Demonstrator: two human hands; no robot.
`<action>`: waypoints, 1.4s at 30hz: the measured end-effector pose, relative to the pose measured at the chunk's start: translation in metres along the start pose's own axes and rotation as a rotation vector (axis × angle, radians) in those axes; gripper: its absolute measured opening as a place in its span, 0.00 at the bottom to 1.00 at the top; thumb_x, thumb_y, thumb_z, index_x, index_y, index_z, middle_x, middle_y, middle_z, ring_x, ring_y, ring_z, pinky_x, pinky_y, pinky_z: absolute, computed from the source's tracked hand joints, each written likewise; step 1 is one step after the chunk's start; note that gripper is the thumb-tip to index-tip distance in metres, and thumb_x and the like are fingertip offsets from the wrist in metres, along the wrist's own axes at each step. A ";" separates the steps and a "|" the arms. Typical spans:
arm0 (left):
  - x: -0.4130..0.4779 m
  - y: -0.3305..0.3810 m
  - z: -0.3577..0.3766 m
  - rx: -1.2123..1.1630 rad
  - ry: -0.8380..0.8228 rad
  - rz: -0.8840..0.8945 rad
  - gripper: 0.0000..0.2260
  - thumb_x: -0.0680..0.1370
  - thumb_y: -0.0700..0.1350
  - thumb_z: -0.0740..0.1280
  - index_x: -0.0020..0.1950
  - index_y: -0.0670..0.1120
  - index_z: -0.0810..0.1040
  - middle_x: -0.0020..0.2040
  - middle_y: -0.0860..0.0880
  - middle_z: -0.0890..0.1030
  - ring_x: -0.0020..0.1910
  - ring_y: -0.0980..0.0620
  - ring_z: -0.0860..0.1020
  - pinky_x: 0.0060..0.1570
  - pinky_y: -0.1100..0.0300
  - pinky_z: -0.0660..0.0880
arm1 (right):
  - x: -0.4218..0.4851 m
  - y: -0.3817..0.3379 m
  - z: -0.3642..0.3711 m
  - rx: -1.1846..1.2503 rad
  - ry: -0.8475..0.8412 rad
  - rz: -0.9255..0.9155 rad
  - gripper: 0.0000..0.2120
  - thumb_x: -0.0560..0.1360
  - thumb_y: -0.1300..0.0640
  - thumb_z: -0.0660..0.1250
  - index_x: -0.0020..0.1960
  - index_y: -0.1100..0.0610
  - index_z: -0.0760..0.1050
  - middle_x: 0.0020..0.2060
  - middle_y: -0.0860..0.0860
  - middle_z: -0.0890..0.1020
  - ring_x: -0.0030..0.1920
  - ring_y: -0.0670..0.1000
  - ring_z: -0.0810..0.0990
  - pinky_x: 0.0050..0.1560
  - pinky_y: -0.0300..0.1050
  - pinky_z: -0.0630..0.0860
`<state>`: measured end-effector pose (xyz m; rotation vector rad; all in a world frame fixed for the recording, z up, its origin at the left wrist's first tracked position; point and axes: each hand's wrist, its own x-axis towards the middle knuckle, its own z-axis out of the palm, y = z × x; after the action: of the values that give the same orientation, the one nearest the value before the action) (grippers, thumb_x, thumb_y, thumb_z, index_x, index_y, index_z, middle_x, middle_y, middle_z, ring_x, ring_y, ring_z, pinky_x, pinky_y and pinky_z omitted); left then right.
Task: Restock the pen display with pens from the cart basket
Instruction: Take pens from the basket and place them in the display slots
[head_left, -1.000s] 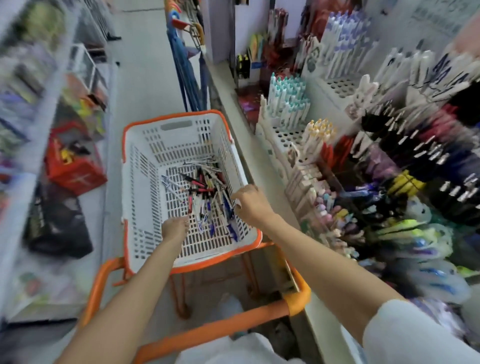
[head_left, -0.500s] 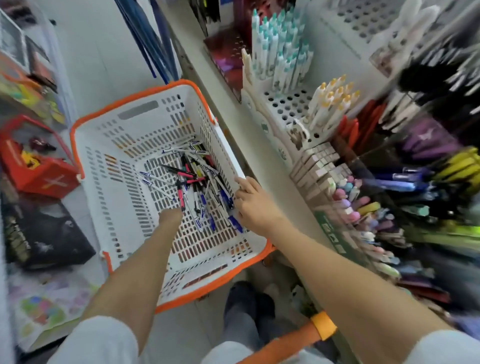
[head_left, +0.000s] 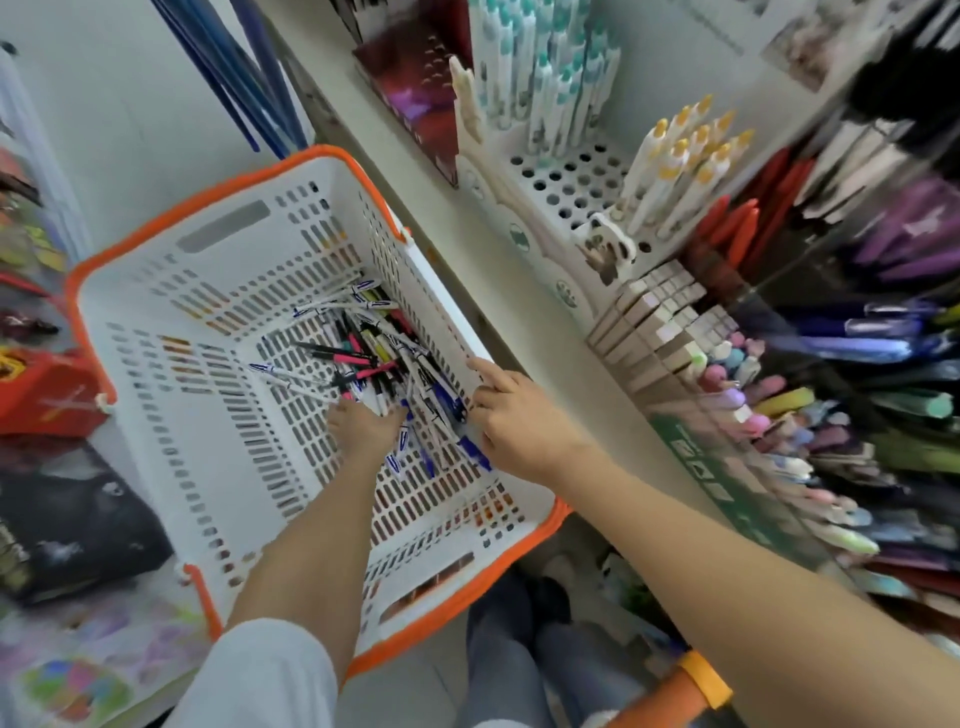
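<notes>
A white cart basket (head_left: 208, 291) with an orange rim holds a loose pile of pens (head_left: 363, 353) in white, blue, pink and black near its right wall. My left hand (head_left: 363, 428) reaches down into the pile; its fingertips are hidden among the pens. My right hand (head_left: 519, 423) rests on the basket's right wall beside some blue pens, index finger stretched out. To the right is the pen display (head_left: 571, 176), a white perforated rack holding yellow-capped pens (head_left: 680, 156) and teal-capped pens (head_left: 540, 78).
Crowded bins of coloured pens (head_left: 831, 415) fill the shelf at right, behind a pale shelf ledge (head_left: 519, 291). The cart's orange handle (head_left: 691, 686) is at the bottom. A red box (head_left: 47, 395) and dark packets sit on the low left shelf.
The view has tilted down and closer to the basket. My left hand has pushed further into the pen pile. My right hand stays at the basket's right wall.
</notes>
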<state>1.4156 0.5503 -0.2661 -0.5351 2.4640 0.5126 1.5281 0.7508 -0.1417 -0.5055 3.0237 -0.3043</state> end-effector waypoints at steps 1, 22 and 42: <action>-0.002 0.002 0.004 -0.018 0.001 0.019 0.49 0.73 0.62 0.72 0.80 0.39 0.50 0.79 0.38 0.52 0.79 0.38 0.50 0.76 0.43 0.55 | 0.000 -0.001 -0.001 -0.012 0.011 0.003 0.06 0.73 0.57 0.69 0.43 0.55 0.85 0.44 0.47 0.84 0.76 0.56 0.64 0.65 0.51 0.72; -0.048 -0.037 0.044 -0.160 -0.123 0.163 0.14 0.80 0.45 0.66 0.63 0.41 0.74 0.47 0.42 0.80 0.35 0.49 0.74 0.31 0.58 0.67 | -0.004 -0.006 -0.007 0.000 0.037 0.027 0.06 0.71 0.61 0.71 0.35 0.57 0.80 0.39 0.49 0.83 0.75 0.58 0.66 0.52 0.53 0.78; -0.051 -0.067 0.005 0.041 -0.648 0.102 0.13 0.82 0.50 0.65 0.55 0.40 0.76 0.48 0.43 0.79 0.48 0.44 0.77 0.52 0.52 0.73 | -0.003 -0.005 -0.008 -0.013 0.016 0.030 0.07 0.73 0.61 0.69 0.35 0.58 0.79 0.39 0.51 0.82 0.75 0.59 0.65 0.54 0.57 0.77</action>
<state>1.4890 0.5090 -0.2560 -0.1809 1.8794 0.5680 1.5316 0.7490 -0.1330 -0.4609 3.0477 -0.2882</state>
